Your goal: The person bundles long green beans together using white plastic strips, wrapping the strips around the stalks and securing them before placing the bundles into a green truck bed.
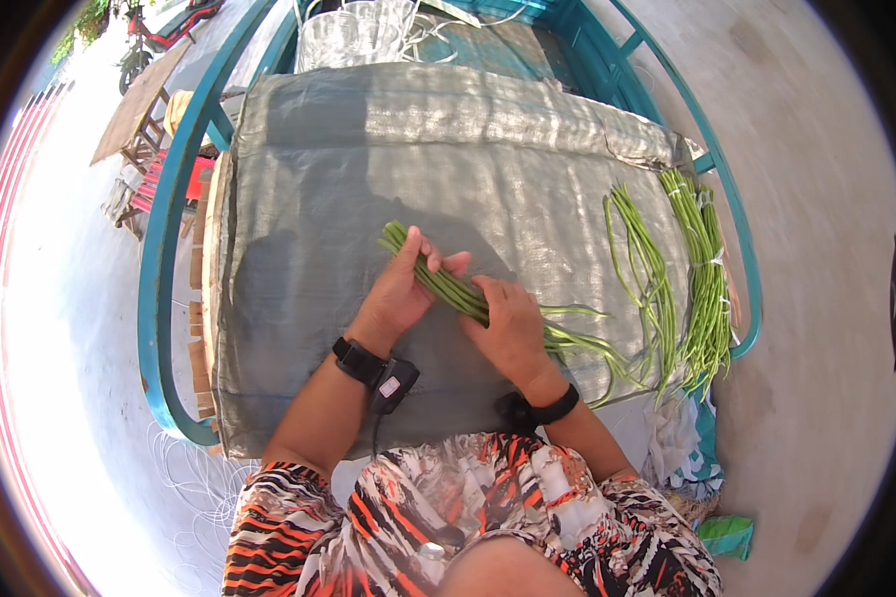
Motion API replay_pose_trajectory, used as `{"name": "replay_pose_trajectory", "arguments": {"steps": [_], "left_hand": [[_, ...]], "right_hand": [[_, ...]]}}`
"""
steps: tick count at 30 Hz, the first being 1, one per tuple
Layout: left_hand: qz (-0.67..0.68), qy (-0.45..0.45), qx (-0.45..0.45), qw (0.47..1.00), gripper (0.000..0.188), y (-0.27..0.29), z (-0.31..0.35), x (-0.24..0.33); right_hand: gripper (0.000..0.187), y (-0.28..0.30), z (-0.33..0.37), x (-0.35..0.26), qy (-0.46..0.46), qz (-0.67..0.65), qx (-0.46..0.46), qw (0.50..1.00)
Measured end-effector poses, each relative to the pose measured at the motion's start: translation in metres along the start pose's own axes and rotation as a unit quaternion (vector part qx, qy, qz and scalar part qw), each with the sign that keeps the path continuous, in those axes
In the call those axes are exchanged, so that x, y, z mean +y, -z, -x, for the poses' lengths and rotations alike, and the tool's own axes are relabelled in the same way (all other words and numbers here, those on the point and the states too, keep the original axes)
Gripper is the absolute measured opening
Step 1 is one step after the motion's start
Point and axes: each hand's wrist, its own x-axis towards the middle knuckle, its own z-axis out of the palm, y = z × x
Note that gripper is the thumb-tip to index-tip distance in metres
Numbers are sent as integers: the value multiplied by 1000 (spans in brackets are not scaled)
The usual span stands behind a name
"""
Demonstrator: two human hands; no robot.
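Observation:
A bunch of long green beans [452, 290] lies slantwise across both my hands, its even ends at the upper left and its loose tails trailing to the lower right. My left hand [400, 289] is closed round the bunch near the even ends, with the thumb on top. My right hand [509, 326] wraps the middle of the bunch, fingers curled over it. Right of it on the grey cloth [309, 209] rests a loose handful of long beans [647, 269]. Beyond that, at the right edge, lie tied bundles of long beans [702, 269] with pale bands.
A blue metal rail [159, 249] curves round the left side of the covered bed, and another rail [745, 239] bounds the right. White woven sacking [358, 35] sits at the back. Thin white strands [194, 488] lie on the ground at lower left. A green bag [727, 535] is at lower right.

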Motion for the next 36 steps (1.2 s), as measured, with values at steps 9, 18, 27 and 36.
{"name": "replay_pose_trajectory", "arguments": {"steps": [9, 18, 27, 36], "left_hand": [[16, -8, -22, 1000, 33, 7, -3, -1], [2, 9, -26, 1000, 27, 8, -8, -3], [-7, 9, 5, 1000, 25, 9, -5, -1], [-27, 31, -12, 999, 26, 7, -7, -1]], "right_hand": [[22, 67, 62, 68, -124, 43, -114, 985], [29, 159, 109, 148, -291, 275, -147, 905], [33, 112, 6, 164, -235, 171, -80, 953], [29, 65, -21, 160, -247, 63, -60, 965]]}}
